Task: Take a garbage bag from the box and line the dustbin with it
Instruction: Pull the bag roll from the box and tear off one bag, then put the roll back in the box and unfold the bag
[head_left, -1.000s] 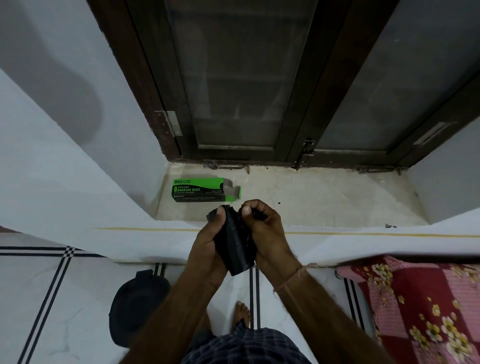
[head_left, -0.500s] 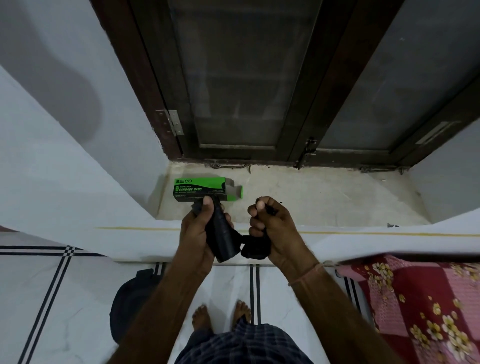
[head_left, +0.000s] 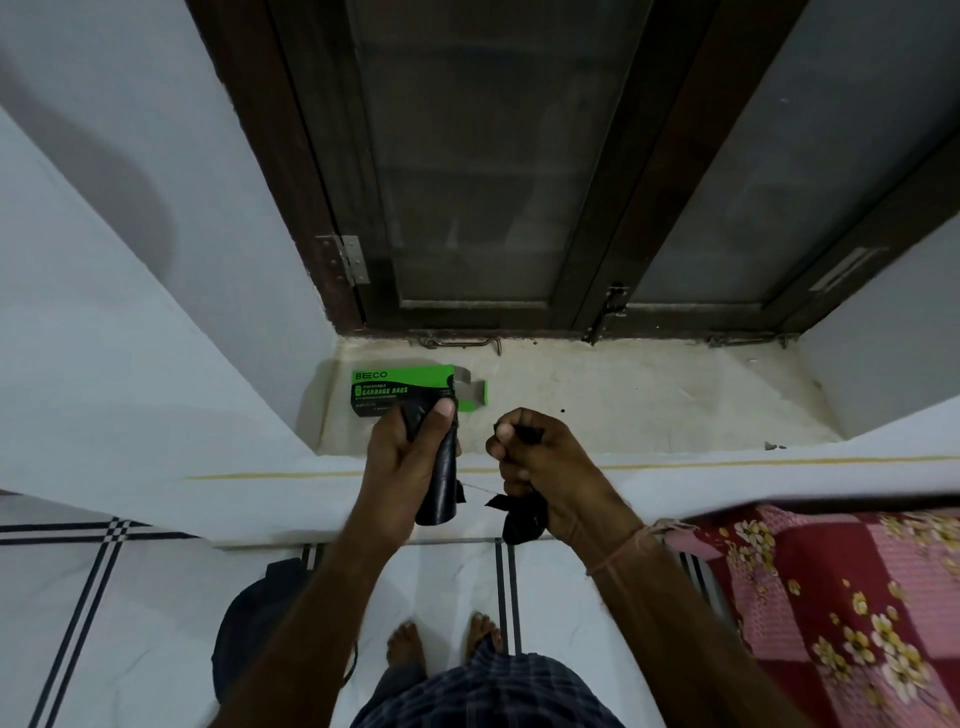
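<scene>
Now torn apart: left hand clenched around bag roll, right hand gripping freed garbage bag; unfolding next, dustbin below.

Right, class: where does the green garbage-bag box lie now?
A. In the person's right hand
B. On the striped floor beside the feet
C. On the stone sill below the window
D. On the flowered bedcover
C: the garbage-bag box lies on the stone sill, its end flap open.
</scene>
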